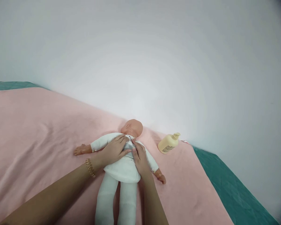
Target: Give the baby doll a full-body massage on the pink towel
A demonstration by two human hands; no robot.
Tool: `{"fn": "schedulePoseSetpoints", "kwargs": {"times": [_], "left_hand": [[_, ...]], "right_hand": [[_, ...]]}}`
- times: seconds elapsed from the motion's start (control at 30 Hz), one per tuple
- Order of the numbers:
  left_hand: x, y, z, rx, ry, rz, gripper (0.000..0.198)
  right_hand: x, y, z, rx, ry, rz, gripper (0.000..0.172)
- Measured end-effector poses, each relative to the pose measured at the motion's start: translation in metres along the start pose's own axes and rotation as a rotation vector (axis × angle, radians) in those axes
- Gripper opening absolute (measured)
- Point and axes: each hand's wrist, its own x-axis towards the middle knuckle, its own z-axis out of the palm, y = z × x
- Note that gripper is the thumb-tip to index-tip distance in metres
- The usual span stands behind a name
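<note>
A baby doll (pixel 122 168) with a white cloth body lies face down, its bald head (pixel 134 127) turned to the left and its arms spread out. My left hand (pixel 115 149) rests flat on the left side of the doll's upper back, fingers stretched toward the neck. On the right side of the back lies my right hand (pixel 140 156), also flat with its fingers extended. Both thumbs point inward near the middle of the back. A beaded bracelet (pixel 90 167) circles my left wrist.
A pale yellow pump bottle (pixel 168 143) stands tilted in view to the right of the doll. Beneath everything spreads a pink blanket (pixel 49 131), with a green sheet (pixel 227 178) showing at its right. A white wall (pixel 140 62) rises behind.
</note>
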Motion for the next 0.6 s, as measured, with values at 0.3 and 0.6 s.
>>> {"fn": "schedulePoseSetpoints", "kwargs": {"times": [0.3,0.6], "left_hand": [[0.003,0.005,-0.013,0.006,-0.02,-0.013,0.048],[-0.018,0.091,-0.11,-0.081,-0.47,0.119,0.017]], "right_hand": [[-0.008,-0.016,-0.015,0.137,0.101,-0.019,0.042],[-0.042,-0.069,-0.067,0.357,-0.503,-0.015,0.021]]}}
